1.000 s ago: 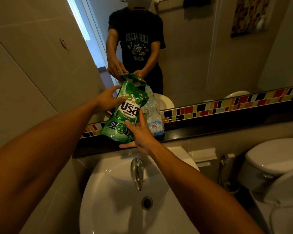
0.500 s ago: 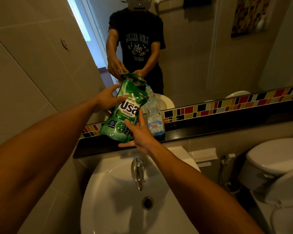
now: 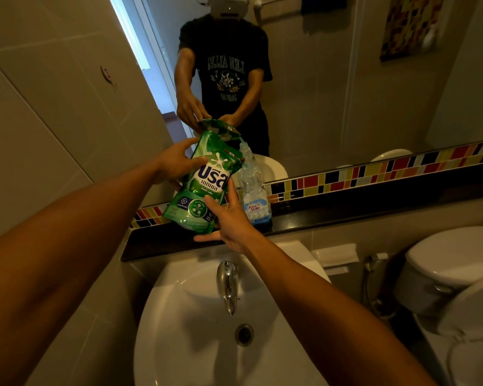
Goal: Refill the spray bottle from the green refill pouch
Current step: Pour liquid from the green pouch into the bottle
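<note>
The green refill pouch [image 3: 204, 185] is held tilted above the dark ledge [image 3: 346, 218], its top corner leaning right over a clear plastic bottle [image 3: 254, 190] with a blue label. The bottle stands on the ledge against the mirror, with no spray head visible on it. My left hand [image 3: 176, 162] grips the pouch's upper left side. My right hand [image 3: 229, 218] supports the pouch's lower right corner with fingers spread. The pouch hides the bottle's mouth.
A white sink [image 3: 221, 330] with a chrome tap [image 3: 227, 285] lies directly below the ledge. A toilet [image 3: 452, 274] stands at the right. The mirror [image 3: 318, 93] above the coloured tile strip reflects a person. A tiled wall is close on the left.
The pouch's bottom has shifted slightly left and up, tilting it a bit more toward the bottle. Both hands keep their hold.
</note>
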Demonstrator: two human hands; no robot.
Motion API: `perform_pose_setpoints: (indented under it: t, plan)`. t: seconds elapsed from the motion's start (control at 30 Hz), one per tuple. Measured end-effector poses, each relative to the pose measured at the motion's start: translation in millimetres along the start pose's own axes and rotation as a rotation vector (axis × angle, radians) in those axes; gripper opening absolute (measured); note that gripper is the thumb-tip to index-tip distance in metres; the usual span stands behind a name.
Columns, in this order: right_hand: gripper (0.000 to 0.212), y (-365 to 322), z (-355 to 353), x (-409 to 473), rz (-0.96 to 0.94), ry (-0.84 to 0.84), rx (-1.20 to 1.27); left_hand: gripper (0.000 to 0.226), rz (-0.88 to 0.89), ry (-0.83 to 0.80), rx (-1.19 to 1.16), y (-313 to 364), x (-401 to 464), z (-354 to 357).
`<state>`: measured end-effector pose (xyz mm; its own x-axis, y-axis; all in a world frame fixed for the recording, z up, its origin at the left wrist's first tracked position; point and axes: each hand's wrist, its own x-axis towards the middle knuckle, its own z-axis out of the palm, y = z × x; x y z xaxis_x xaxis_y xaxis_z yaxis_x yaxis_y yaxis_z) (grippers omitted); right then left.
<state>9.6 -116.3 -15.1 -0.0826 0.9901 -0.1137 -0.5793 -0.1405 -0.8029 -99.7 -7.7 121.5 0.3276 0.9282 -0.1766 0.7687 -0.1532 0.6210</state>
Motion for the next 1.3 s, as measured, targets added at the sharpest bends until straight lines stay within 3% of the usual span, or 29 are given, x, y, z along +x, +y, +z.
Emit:
perform_pose_setpoints:
  t: [1.3]
  plan:
    - [0.081,-2.5,6.5,0.8,0.007,-0.028,0.052,0.072,0.074,0.03,0.073,7.5,1.8,-7.4]
